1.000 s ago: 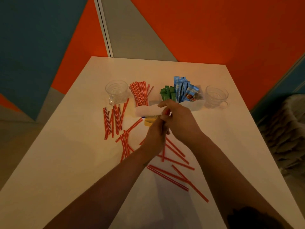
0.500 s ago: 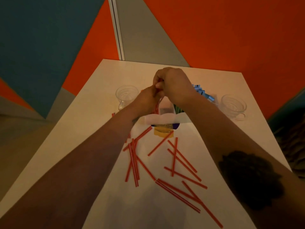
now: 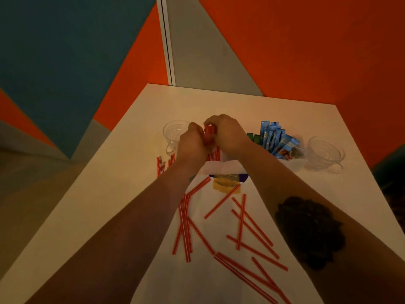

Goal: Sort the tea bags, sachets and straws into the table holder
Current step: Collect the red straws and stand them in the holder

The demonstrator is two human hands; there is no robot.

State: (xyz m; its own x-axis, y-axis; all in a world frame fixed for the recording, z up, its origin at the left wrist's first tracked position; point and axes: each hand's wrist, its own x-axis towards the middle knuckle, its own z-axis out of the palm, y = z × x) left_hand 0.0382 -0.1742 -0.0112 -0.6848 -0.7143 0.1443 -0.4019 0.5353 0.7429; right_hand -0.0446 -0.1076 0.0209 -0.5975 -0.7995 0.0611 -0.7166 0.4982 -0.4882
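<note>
Both hands [image 3: 210,139] stay clamped together on the upright straws [image 3: 209,132] in the holder [image 3: 221,167]; loose straws [image 3: 241,220] lie nearer, toward the person.

The left hand [image 3: 190,144] and right hand [image 3: 228,134] close around the bundle of straws [image 3: 208,133], hiding all but its top ends and a short stretch below the fingers. Both forearms cover much of the white holder [image 3: 221,167] — its compartments cannot be told apart. Green sachets [image 3: 254,137] show only as tips behind the right wrist. A yellow packet [image 3: 225,184] lies half under the holder's front; its print is unreadable. 1 loose straw [image 3: 285,297] runs off the bottom edge. The left cup [image 3: 173,134] is partly hidden by the left hand.
</note>
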